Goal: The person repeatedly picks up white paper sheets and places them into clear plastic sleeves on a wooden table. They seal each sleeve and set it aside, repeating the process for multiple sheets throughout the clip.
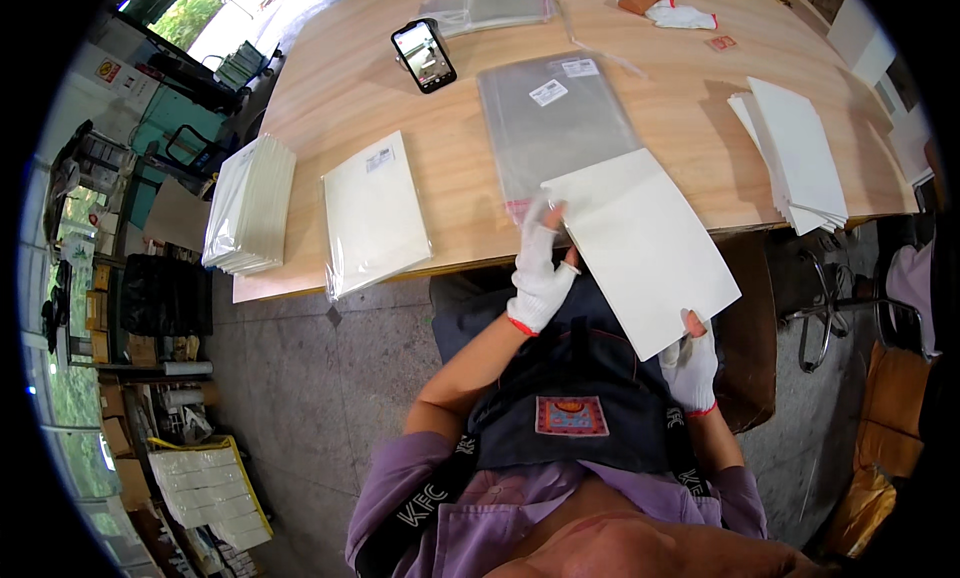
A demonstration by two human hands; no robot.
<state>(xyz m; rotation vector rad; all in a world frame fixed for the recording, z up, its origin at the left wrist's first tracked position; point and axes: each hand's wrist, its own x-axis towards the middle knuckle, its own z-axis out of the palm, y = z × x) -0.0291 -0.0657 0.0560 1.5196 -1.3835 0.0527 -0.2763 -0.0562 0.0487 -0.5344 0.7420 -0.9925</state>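
Observation:
A white rectangular board (645,248) is tilted over the table's front edge, its far end lying over a stack of clear plastic bags (550,128). My right hand (692,370) grips the near edge of this board, thumb on top. My left hand (540,273) is at the board's left edge, beside the mouth of the top bag. Its fingers are stretched out, thumb apart, with some blur at the tips; whether they touch the bag film is unclear. Both hands wear white gloves with some bare fingertips. Small white labels lie on the bags.
On the wooden table (300,88) stand a stack of bagged boards (250,203) and one bagged board (377,213) to the left. Loose white boards (795,158) lie at right. Farther back are a propped phone (424,56), more bags (490,6) and a glove (682,16).

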